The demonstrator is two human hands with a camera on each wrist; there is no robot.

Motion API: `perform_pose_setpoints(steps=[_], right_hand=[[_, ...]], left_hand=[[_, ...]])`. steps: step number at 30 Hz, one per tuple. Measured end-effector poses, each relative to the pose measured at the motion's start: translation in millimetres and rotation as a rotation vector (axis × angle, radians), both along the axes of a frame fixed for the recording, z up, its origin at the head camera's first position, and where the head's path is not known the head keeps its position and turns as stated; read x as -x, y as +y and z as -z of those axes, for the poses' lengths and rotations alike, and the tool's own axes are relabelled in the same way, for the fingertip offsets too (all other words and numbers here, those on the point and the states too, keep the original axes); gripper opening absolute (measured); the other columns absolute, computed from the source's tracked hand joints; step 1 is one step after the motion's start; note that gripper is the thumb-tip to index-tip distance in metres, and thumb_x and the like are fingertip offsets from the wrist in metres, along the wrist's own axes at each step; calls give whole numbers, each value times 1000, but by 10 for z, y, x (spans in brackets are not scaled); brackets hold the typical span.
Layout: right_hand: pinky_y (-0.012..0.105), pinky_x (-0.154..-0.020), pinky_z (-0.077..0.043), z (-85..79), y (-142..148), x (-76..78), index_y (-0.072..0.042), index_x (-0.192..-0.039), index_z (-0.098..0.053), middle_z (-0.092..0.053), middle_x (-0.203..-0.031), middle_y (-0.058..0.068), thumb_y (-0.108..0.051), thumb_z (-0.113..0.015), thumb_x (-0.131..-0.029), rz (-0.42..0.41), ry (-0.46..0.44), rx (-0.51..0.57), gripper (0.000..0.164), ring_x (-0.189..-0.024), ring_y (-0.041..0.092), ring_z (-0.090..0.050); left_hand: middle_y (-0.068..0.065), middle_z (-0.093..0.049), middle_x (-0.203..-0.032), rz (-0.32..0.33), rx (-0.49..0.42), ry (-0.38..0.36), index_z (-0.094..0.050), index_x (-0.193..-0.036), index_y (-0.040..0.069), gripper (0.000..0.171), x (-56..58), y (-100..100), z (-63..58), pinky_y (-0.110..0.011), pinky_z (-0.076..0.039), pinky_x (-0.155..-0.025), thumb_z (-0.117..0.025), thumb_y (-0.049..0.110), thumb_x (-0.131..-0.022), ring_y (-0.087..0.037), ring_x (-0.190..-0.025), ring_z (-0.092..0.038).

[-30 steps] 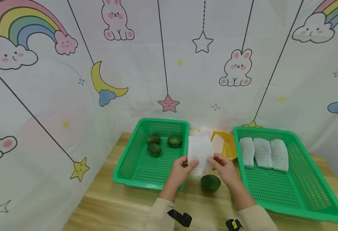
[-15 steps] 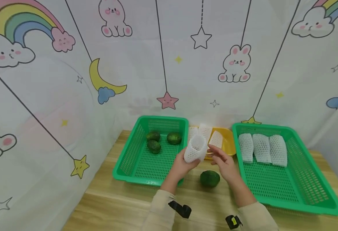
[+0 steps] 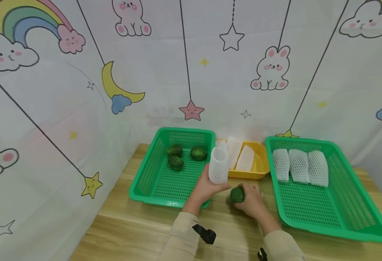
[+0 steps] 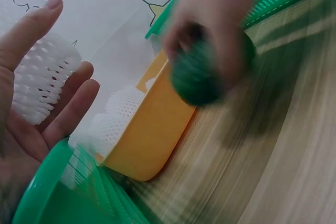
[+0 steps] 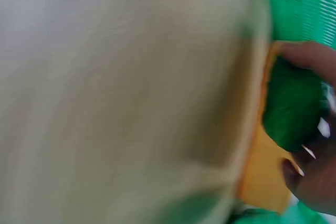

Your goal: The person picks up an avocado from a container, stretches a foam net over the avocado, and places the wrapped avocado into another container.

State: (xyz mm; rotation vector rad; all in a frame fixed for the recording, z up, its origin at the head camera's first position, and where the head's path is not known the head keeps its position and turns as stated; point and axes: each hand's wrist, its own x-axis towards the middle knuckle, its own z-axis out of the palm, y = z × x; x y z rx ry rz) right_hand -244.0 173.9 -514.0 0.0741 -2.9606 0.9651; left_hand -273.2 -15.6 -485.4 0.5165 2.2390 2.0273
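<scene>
My left hand (image 3: 205,188) holds a white foam net sleeve (image 3: 219,168) upright, its round mouth open at the top. Fingers and thumb stand around the sleeve in the left wrist view. To the right and a little lower, my right hand (image 3: 253,203) grips a dark green avocado (image 3: 237,194) from its right side, over the wooden table (image 3: 223,221). That avocado (image 5: 291,106) also shows between thumb and fingers in the right wrist view, blurred. A small gap separates the avocado from the sleeve.
At left, a green basket (image 3: 145,174) holds several avocados. Behind my hands, a yellow tray (image 3: 259,159) contains several flat foam nets (image 3: 245,158). The right green basket (image 3: 308,210) has several net-covered pieces (image 3: 298,166) at its back left. A printed cloth backdrop (image 3: 165,83) rises behind.
Both hands first held the flat net; it now stands rounded open in the left hand alone. My right hand let go of it, moved down and took hold of the avocado on the table.
</scene>
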Motion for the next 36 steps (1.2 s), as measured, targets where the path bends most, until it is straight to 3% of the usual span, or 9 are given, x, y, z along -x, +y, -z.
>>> perform_pose_setpoints(steps=[3,5,8,10,13,17,22,30,36], right_hand=[[38,-81,-36,-462,-27,36,-1,-124,-42,-45,-117,15,-30,-72,-80,135,70,327,61,-104,29,-38],[30,-80,-40,-837,-61,45,-5,-132,-31,-40,-121,12,-26,-65,-87,123,164,637,60,-103,26,-41],[23,-81,-44,-1269,-126,37,-13,-135,-25,-38,-125,7,-8,-58,-91,-91,304,985,55,-103,21,-46],[23,-81,-45,-1429,-174,31,-16,-132,-28,-39,-125,6,2,-54,-90,-253,340,1044,53,-102,20,-48],[23,-77,-47,-1512,-230,43,-8,-127,-34,-44,-119,6,9,-54,-87,-356,358,918,48,-95,16,-51],[29,-78,-38,-1488,-233,64,0,-126,-39,-47,-113,8,5,-58,-86,-297,387,686,45,-94,14,-47],[37,-73,-30,-1462,-223,64,-4,-125,-44,-46,-117,11,-6,-63,-86,-243,344,568,43,-96,19,-41],[44,-85,-35,-1346,-268,105,-6,-115,-52,-53,-111,8,-23,-72,-82,-246,250,321,42,-103,25,-43],[49,-86,-36,-1238,-288,124,-8,-105,-57,-56,-105,7,-26,-76,-78,-234,251,216,38,-102,28,-43]], left_hand=[[-5,-51,-119,10,-7,8,-34,-136,16,80,1,8,-2,-41,-44,-85,-81,11,-72,-23,-104,-52],[-6,-51,-119,14,-5,2,-35,-135,14,77,4,6,-13,-41,-45,-85,-79,9,-73,-23,-104,-52],[-8,-51,-116,16,3,-15,-36,-133,11,74,9,-3,-27,-42,-45,-82,-78,7,-73,-25,-102,-52],[-8,-51,-115,16,13,-24,-37,-133,12,72,9,-7,-31,-41,-46,-81,-78,7,-74,-24,-100,-52],[-6,-51,-114,12,25,-23,-39,-131,14,69,4,-7,-28,-39,-46,-80,-78,10,-74,-22,-99,-52],[-4,-52,-111,-1,39,-18,-42,-125,15,62,-13,-5,-14,-39,-46,-78,-79,15,-75,-20,-97,-52],[-4,-52,-110,-4,55,-17,-42,-120,13,57,-7,-18,-30,-38,-46,-78,-78,17,-76,-20,-96,-53],[-7,-49,-120,32,68,-4,-33,-134,8,70,-158,-49,-333,-38,-44,-85,-74,9,-78,-24,-107,-50],[-10,-42,-130,47,29,58,-26,-140,8,79,-40,-8,-170,-38,-42,-93,-74,6,-77,-25,-115,-46]])
